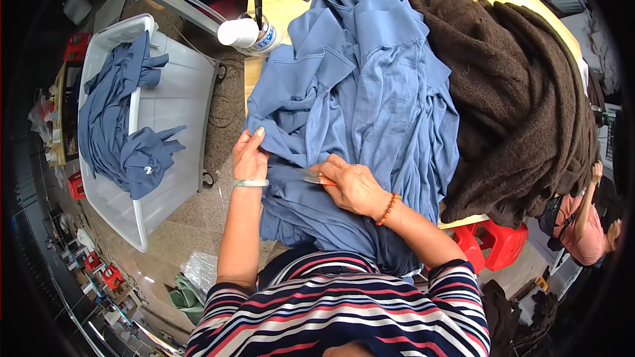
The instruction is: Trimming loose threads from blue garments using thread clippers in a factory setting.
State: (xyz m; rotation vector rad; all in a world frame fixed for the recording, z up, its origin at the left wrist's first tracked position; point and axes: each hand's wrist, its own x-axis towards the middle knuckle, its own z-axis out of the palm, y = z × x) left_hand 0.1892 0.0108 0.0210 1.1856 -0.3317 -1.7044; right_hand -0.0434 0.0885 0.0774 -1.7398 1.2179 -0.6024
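A heap of blue garments spreads over the table in front of me and hangs off its near edge toward my lap. At the heap's left side, my left hand is closed, pinching the edge of one garment between thumb and fingers. My right hand is closed around small orange-handled thread snips. Their metal tip points left, over the cloth and a little to the right of my left hand; whether it touches the fabric I cannot tell.
A brown fleecy heap covers the wooden table's right side. A white cup and a jar stand at its left edge. Left is a wheeled plastic bin with blue garments. Red stools stand below right; people work nearby.
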